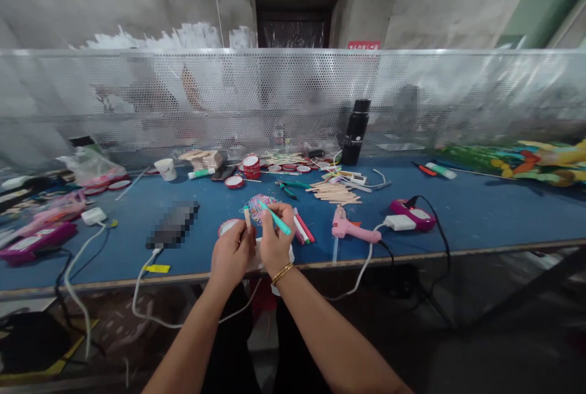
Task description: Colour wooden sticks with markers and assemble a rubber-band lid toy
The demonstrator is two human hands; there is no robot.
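Note:
At the front edge of the table, my left hand [231, 253] is closed around a wooden craft stick [248, 217] that points upward and looks green near its top. My right hand [274, 244], with a gold bracelet at its wrist, grips a teal marker [280, 223] slanting up to the left, its tip close to the stick. Just beyond both hands lies a pile of colourful rubber bands [260, 203]. A round red-rimmed disc [226, 227] is partly hidden behind my left hand. Several markers [304, 226] in red, pink and white lie right of my right hand.
A pink glue gun [354, 228] and a purple power strip [414, 215] sit to the right. Loose craft sticks [336, 191], pliers [287, 190] and a black bottle [356, 134] stand or lie farther back. White cables hang over the blue table's [476, 211] front edge.

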